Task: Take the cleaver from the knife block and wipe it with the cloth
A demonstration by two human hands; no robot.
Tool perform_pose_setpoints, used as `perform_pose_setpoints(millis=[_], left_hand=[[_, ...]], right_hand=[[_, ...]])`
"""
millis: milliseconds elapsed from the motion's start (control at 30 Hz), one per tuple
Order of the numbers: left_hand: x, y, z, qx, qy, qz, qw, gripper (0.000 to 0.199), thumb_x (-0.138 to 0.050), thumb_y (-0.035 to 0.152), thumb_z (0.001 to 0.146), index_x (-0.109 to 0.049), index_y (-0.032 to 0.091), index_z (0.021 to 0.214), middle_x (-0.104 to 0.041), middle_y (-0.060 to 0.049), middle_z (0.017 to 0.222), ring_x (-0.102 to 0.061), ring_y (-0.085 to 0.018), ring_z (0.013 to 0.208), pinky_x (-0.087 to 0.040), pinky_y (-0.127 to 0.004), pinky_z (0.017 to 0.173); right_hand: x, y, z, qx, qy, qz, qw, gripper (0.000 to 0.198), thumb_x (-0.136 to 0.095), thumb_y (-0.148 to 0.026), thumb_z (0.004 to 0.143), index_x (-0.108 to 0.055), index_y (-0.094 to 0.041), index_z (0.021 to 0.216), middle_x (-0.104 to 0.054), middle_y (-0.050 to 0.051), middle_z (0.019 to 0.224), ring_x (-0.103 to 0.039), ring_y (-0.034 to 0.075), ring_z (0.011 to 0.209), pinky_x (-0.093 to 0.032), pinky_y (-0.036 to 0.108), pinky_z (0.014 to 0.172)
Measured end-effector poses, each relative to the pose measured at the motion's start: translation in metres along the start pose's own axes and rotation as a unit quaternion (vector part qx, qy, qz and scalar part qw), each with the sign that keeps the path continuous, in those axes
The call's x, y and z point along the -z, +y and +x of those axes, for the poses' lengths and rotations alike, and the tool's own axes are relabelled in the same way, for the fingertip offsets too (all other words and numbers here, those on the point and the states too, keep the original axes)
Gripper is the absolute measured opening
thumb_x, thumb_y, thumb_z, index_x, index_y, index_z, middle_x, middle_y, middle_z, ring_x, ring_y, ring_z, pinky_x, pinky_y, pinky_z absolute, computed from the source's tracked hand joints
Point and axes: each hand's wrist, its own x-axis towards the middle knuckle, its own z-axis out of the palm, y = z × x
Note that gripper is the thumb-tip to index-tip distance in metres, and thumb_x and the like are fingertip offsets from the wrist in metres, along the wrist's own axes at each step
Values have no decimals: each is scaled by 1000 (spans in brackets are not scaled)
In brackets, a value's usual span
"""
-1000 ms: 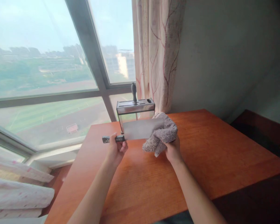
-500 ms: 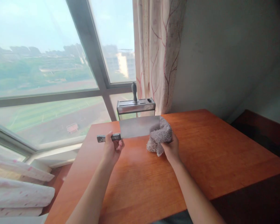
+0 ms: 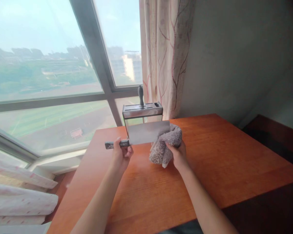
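Note:
My left hand [image 3: 122, 155] is closed around the black handle of a cleaver [image 3: 144, 132], held up above the table with its broad blade pointing right. A bunched grey-brown towel [image 3: 164, 148] is gripped in my right hand [image 3: 179, 152], which is closed on it. The towel covers the right end of the blade and hangs down below it. Behind the blade stands a knife block [image 3: 143, 111] with a metal slotted top and a clear front; one dark-handled tool sticks up from it.
The orange-brown wooden table [image 3: 146, 191] spans the area under my hands. A large window [image 3: 46, 65] lies beyond it on the left, with a patterned curtain [image 3: 167, 58] beside it. More curtain cloth [image 3: 21, 201] hangs at the lower left. A grey wall rises at the right.
The cleaver and my left hand have shifted slightly right. The towel has turned in my right hand, and its lower part now hangs farther left and lower.

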Motion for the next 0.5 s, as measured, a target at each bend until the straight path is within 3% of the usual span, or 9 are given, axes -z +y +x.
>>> perform_pose_setpoints(millis=[67, 200, 367, 500], left_hand=[[0, -1, 0, 10, -20, -26, 999, 35, -54, 44, 80, -50, 17, 58, -48, 1, 40, -34, -6, 31, -25, -16, 33], [-1, -2, -3, 28, -53, -61, 996, 32, -53, 41, 82, -50, 17, 60, -49, 1, 43, -34, -5, 32, -30, -17, 36], [-8, -14, -11, 30, -83, -54, 995, 25, -55, 38, 82, -55, 16, 68, -55, 1, 49, -39, -6, 37, -34, -17, 42], [-16, -39, -22, 77, -105, -3, 991, 33, -56, 49, 82, -60, 16, 81, -60, -1, 60, -48, -8, 47, -36, -18, 49]], right_hand=[[-2, 1, -3, -65, -22, 86, 994, 36, -81, -24, 61, -67, -20, 94, -73, 1, 88, -67, 21, 82, -51, 33, 77], [-1, 3, -8, -169, -69, 231, 956, 35, -81, -24, 59, -69, -22, 92, -74, 0, 87, -68, 21, 81, -53, 33, 74], [6, 0, -1, -173, -63, 326, 927, 32, -77, -38, 66, -69, -28, 95, -73, -1, 101, -65, 22, 98, -49, 40, 93], [11, -1, 5, -153, -53, 337, 927, 32, -75, -38, 70, -69, -30, 100, -71, -2, 110, -61, 22, 108, -42, 41, 102]])
